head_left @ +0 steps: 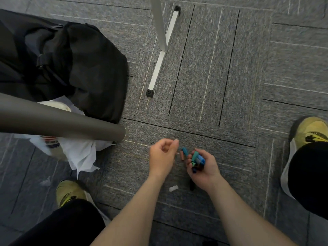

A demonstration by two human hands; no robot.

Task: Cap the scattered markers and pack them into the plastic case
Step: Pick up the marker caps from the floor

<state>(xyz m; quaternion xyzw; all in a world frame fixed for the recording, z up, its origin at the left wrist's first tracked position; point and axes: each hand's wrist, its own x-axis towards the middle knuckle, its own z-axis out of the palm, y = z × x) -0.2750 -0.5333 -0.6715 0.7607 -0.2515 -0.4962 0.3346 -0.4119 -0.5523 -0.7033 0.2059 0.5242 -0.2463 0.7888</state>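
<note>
Nearest, a white cap [173, 188] and a black piece [191, 186] lie on the carpet floor [230, 103], at about 6 o'clock from the hands. Beyond them the right hand [204, 168] has its fingers grasping several caps [197, 158] (teal, blue, green). The left hand [162, 155] is loosely clenched, and I cannot tell whether it pinches anything. A teal cap [185, 151] and a brown cap [182, 155] lie at 11 o'clock from the right hand. No plastic case shows. Best to gather the loose ones singly, keeping the right palm cupped upward so none spill.

Dim even light, slight motion blur, wide-angle edge distortion
</note>
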